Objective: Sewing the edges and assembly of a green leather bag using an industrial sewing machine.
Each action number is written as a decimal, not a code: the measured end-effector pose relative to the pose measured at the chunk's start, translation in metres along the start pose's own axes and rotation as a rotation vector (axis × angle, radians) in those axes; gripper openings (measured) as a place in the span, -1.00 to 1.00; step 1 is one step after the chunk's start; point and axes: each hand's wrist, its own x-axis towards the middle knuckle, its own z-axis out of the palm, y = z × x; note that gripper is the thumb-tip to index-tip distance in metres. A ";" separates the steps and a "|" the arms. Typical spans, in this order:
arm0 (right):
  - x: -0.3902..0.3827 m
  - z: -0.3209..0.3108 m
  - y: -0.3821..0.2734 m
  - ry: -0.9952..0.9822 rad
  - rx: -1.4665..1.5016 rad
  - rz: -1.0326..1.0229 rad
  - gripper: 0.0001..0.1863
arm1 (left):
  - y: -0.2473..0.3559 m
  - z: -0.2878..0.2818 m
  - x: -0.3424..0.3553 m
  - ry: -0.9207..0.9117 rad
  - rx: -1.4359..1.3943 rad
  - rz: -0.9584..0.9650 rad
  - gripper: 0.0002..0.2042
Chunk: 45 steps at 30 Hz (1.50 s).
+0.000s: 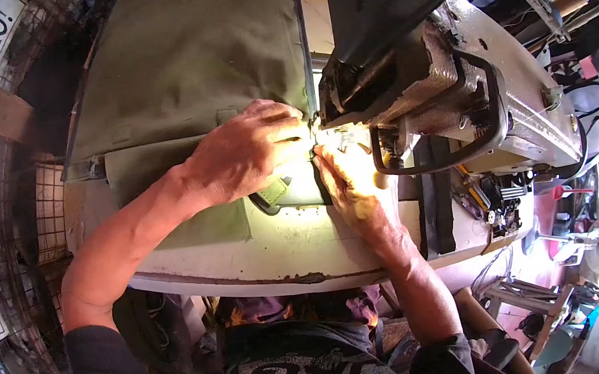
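A large olive-green fabric panel [198, 45] lies across the sewing machine table, its right edge covered by a dark binding strip [305, 42]. That edge runs under the head of a heavy sewing machine [435, 67], where a bright lamp washes out the needle area. From the left, my left hand [246, 152] rests on the panel, its fingers bent and gripping the cloth beside the needle. My right hand [359, 190] is just in front of the needle, thumb and fingers pressed together on the bound edge. Below my left palm, a lighter green strap piece [274, 192] shows in part.
A black bent-metal guard [455, 164] juts from the machine head. Right of my right forearm, a dark strip [436, 207] hangs over the table. Small tools [473, 193] and metal parts [505, 207] lie at the right end. Wire mesh [50, 197] stands at the left.
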 end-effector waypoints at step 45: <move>0.002 -0.005 -0.015 0.037 -0.181 -0.071 -0.81 | 0.000 0.000 0.005 0.038 0.051 -0.048 -0.85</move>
